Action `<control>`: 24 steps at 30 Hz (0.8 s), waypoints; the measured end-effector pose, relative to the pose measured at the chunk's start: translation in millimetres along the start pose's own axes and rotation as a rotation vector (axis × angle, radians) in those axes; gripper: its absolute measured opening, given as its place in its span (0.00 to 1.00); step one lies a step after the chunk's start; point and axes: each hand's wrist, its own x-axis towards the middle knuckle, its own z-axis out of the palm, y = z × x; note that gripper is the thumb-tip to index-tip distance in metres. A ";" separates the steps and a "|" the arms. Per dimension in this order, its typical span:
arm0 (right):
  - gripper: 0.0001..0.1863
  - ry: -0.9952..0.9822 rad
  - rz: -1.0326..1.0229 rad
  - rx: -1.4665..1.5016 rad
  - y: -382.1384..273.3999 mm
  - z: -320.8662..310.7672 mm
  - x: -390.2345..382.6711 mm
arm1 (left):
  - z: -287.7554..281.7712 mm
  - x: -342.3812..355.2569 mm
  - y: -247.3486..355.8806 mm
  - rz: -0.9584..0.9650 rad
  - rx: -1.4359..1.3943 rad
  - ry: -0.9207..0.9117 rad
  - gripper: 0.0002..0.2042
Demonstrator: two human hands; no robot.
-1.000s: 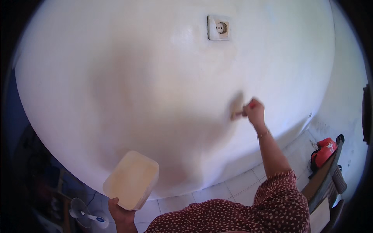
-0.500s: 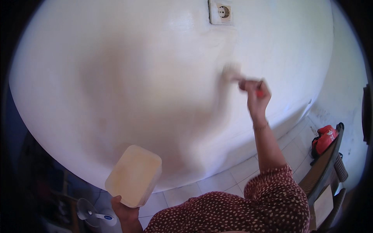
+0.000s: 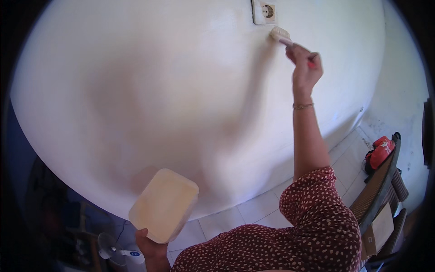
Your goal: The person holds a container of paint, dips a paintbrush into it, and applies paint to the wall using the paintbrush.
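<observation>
Toward the far right of the pale wall [image 3: 181,86], our right hand [image 3: 306,70] holds a paintbrush [image 3: 282,36], fingers closed around its handle, a bit of red showing among them. The light bristles are at the wall, just on the near side of a square socket [image 3: 266,12]; we cannot tell how firmly they press. A thin bracelet [image 3: 303,106] circles our right wrist, and a dark red, spotted sleeve [image 3: 312,197] covers the upper arm. On the near left, our left hand [image 3: 153,248] grips a rectangular, cream-coloured tub [image 3: 164,206] by its near edge, thumb at the rim; its other fingers are mostly hidden from us. Left of that hand we see a white fan [image 3: 131,255]. On the right, a red-and-black bundle [image 3: 380,152] lies by the far end of a long brown piece of furniture [image 3: 372,197], near pale floor tiles [image 3: 222,222].
</observation>
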 end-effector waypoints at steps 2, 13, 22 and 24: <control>0.07 -0.084 -0.067 -0.245 7.9 -9.6 -33.4 | 4.7 -0.7 0.0 0.011 -0.009 0.032 0.37; 0.07 0.077 -0.016 -0.089 -36.3 2.8 -10.5 | -1.6 -7.2 2.7 0.031 0.005 0.019 0.36; 0.08 -0.198 0.098 -0.253 -20.9 14.7 -71.1 | 12.2 -7.6 3.5 0.006 0.014 -0.009 0.35; 0.09 -0.266 0.292 -0.379 -45.1 4.6 -72.8 | 15.4 -9.5 2.9 0.019 0.014 -0.001 0.35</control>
